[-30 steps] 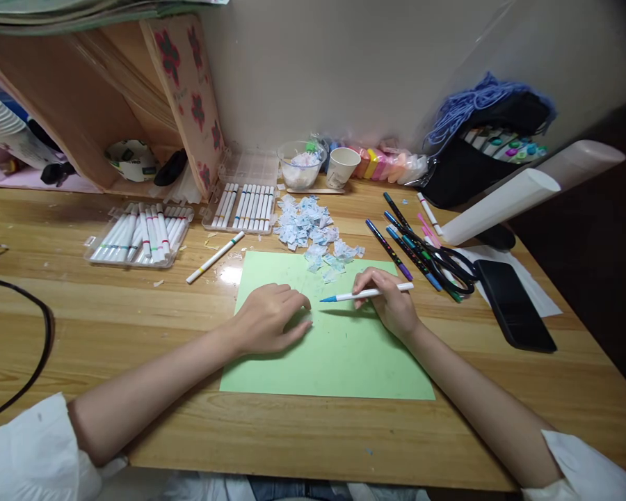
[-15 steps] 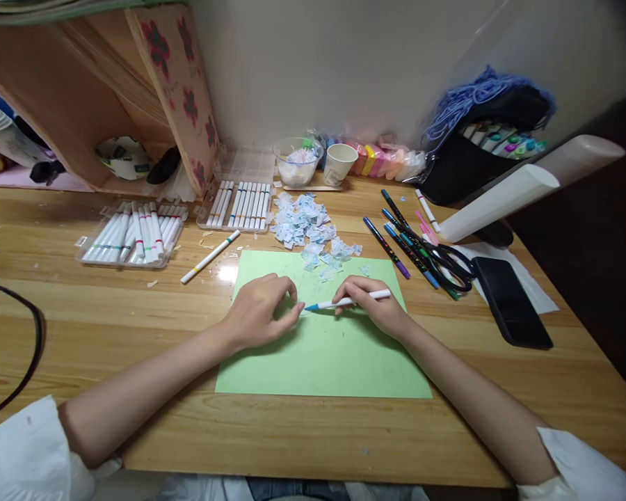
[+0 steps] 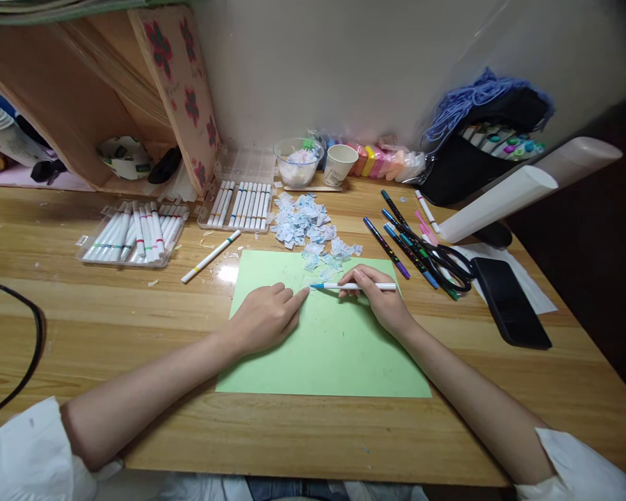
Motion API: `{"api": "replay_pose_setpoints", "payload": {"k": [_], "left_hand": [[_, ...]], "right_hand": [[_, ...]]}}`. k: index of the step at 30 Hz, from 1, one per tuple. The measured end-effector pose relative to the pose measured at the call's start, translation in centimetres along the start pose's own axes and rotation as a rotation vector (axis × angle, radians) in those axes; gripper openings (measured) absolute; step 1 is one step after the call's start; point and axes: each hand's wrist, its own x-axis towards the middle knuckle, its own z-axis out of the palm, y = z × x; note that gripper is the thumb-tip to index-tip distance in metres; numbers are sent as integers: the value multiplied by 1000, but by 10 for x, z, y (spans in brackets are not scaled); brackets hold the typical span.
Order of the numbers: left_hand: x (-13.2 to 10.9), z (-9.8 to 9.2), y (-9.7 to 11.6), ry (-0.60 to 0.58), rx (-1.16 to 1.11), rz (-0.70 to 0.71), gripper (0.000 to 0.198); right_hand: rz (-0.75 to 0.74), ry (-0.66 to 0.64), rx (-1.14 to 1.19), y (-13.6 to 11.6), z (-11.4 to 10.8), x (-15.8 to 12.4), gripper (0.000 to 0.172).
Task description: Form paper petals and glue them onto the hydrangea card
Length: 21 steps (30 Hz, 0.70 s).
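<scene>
A light green sheet of paper (image 3: pixel 318 362) lies flat on the wooden table under both hands. My right hand (image 3: pixel 373 289) is closed around a white marker (image 3: pixel 334 286), whose blue tip points left, close to the sheet's upper middle. Just left of that tip, my left hand (image 3: pixel 271 313) rests on the sheet with its index finger stretched out and touching down. Its other fingers are partly bent and hold nothing visible. A small pale scrap seems to lie between fingertip and marker tip, too faint to be sure. Torn bluish paper scraps (image 3: pixel 302 223) are heaped at the sheet's top edge.
Left stand two marker cases (image 3: pixel 122 236) and a loose marker (image 3: pixel 211 256). A glass bowl (image 3: pixel 298 163) and paper cup (image 3: pixel 340 165) stand behind the scraps. Dark pens (image 3: pixel 386 247), scissors (image 3: pixel 448 268) and a phone (image 3: pixel 510 303) lie right.
My left index finger has straightened onto the sheet, where thumb and finger were apart before. The marker in my right hand has moved slightly up and lies more level.
</scene>
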Motion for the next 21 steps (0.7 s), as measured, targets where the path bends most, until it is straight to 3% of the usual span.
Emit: {"api": "replay_pose_setpoints", "payload": {"k": [4, 10, 14, 21], "left_hand": [[0, -2, 1, -77, 24, -21, 34], [0, 0, 2, -66, 31, -23, 33], [0, 1, 1, -56, 34, -21, 32], [0, 2, 2, -56, 27, -27, 32]], "right_hand": [[-13, 39, 0, 1, 0, 1, 32], [-23, 54, 5, 2, 0, 1, 31], [-16, -32, -23, 0, 0, 0, 30], [-9, -57, -11, -3, 1, 0, 29]]}}
